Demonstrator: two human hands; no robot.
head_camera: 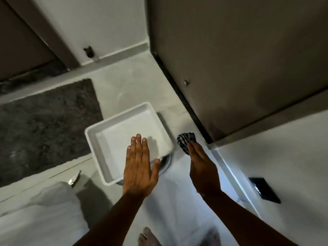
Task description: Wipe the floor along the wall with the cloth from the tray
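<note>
A white square tray [99, 137] rests on the pale floor, partly over a round floor drain [166, 163]. My left hand [140, 167] hovers flat above the tray's near corner, fingers spread and holding nothing. To the right of the tray, my right hand [204, 167] pinches a small dark-and-white striped cloth [185, 140] at its fingertips. The cloth hangs just above the floor, close to the dark lower edge of a brown door [230, 59] and the white wall [276, 150] at the right.
A dark shaggy mat [44, 128] lies left of the tray. White bedding [40, 219] fills the lower left. A black socket plate [264, 189] sits low on the right wall. My bare feet [149, 237] stand at the bottom edge. A skirting board [229, 167] runs along the wall.
</note>
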